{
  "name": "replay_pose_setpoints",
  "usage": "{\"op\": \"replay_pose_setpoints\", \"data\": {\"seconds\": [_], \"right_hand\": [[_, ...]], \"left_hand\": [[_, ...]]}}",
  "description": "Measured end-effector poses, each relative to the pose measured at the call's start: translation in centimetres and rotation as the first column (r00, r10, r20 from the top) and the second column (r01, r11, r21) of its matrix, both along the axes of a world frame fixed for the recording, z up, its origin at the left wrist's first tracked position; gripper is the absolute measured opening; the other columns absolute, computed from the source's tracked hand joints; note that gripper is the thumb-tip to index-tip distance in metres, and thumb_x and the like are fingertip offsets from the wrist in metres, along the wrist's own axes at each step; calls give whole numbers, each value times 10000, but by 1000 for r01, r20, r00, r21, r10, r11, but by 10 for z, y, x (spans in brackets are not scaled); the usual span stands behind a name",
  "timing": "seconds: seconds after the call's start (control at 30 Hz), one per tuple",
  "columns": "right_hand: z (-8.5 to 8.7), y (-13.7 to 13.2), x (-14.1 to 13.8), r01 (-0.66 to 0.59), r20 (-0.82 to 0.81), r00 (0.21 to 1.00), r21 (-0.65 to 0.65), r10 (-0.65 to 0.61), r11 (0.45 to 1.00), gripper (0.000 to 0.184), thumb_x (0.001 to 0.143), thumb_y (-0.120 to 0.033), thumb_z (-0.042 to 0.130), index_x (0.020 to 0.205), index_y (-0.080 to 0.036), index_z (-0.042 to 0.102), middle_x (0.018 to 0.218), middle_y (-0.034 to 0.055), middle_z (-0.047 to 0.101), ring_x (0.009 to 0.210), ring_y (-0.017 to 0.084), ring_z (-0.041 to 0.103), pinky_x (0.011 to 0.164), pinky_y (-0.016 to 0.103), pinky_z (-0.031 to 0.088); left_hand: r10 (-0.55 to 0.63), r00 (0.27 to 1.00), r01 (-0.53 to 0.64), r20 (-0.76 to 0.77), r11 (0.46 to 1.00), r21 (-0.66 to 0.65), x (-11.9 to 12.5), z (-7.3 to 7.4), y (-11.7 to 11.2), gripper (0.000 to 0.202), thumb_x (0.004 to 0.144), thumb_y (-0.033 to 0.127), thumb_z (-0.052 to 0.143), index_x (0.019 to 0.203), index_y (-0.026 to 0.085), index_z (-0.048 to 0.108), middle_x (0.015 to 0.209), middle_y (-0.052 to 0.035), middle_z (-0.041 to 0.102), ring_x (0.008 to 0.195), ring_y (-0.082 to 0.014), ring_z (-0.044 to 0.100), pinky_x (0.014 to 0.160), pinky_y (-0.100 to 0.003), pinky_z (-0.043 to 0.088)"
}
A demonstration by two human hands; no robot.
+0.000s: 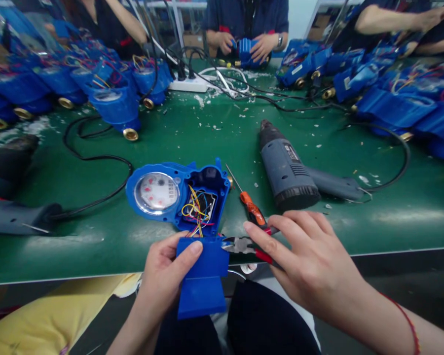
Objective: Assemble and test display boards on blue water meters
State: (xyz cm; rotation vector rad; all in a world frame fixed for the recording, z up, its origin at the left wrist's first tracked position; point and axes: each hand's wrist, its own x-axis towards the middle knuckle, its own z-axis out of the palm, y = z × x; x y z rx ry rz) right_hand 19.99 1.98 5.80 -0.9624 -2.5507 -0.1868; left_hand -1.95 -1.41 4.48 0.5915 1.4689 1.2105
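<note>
A blue water meter (177, 195) lies open on the green table (207, 143), its dial to the left and coloured wires spilling from its compartment. My left hand (166, 268) grips the meter's blue cover piece (202, 276) at the table's front edge, thumb on top. My right hand (307, 259) reaches over red-handled pliers (244, 245) lying just right of the cover, fingers curled onto the handles. An orange-handled screwdriver (249, 204) lies beside the pliers.
A grey heat gun (288, 170) lies right of the meter, its black cord looping away. Another grey tool (11, 217) lies at the left. Several blue meters are piled at the back left and right. Other people work across the table beside a white power strip (187, 85).
</note>
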Motion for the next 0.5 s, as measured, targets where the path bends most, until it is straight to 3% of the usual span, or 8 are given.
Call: {"op": "replay_pose_setpoints", "data": {"seconds": [0.23, 0.4, 0.5], "right_hand": [[8, 7, 1, -63, 77, 995, 28, 61, 998, 301, 963, -180, 487, 1203, -156, 666, 981, 115, 659, 805, 291, 494, 659, 393, 349], [3, 8, 2, -80, 63, 995, 45, 77, 996, 305, 944, -142, 507, 1214, -129, 649, 1007, 125, 661, 800, 285, 494, 659, 394, 368], [-2, 6, 4, -81, 55, 995, 38, 79, 996, 344, 912, -103, 534, 1244, -111, 624, 998, 132, 659, 793, 284, 502, 641, 386, 374]], "left_hand": [[16, 1000, -15, 7, 999, -42, -4, 0, 0, 226, 538, 346, 843, 620, 169, 728, 520, 14, 674, 438, -90, 566, 432, -150, 462], [-35, 998, 37, 52, 999, -37, -8, -4, 0, 235, 515, 333, 856, 596, 160, 719, 487, 12, 656, 404, -96, 559, 399, -157, 454], [22, 999, -20, 40, 999, -47, -5, -1, 1, 236, 519, 328, 850, 584, 157, 700, 480, 27, 634, 405, -77, 536, 403, -142, 439]]}}
